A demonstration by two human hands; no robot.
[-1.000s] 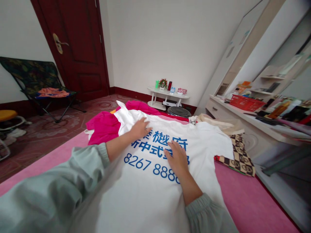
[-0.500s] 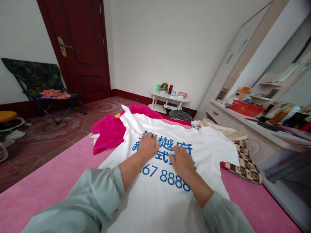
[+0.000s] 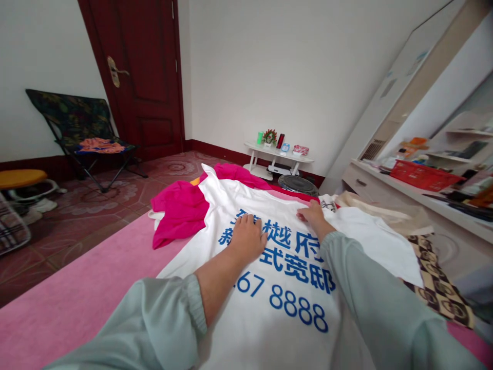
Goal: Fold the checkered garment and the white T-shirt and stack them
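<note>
A white T-shirt (image 3: 265, 318) with blue printed characters and numbers lies spread out in front of me. My left hand (image 3: 248, 237) rests flat on the upper left of the print, fingers loosely stretched. Farther up toward the neckline, my right hand (image 3: 314, 218) is at the shirt's upper right, above the print. Its fingers point left, slightly bent and apart, with no cloth visible between them. Bright pink cloth (image 3: 181, 210) lies beside the shirt's left shoulder. Part of the lettering is hidden under my left hand.
A pink bed surface (image 3: 96, 303) lies under the clothes. Beige cloth (image 3: 389, 210) and a brown checked cloth (image 3: 439, 277) are at the right. Beyond stand a dresser with a red basket (image 3: 423, 174), a low white table (image 3: 277, 150), a folding chair (image 3: 77, 118) and a door (image 3: 146, 77).
My right hand has left the middle of the print and moved up and right toward the neckline, uncovering characters. My left hand stays on the print. The view has shifted left.
</note>
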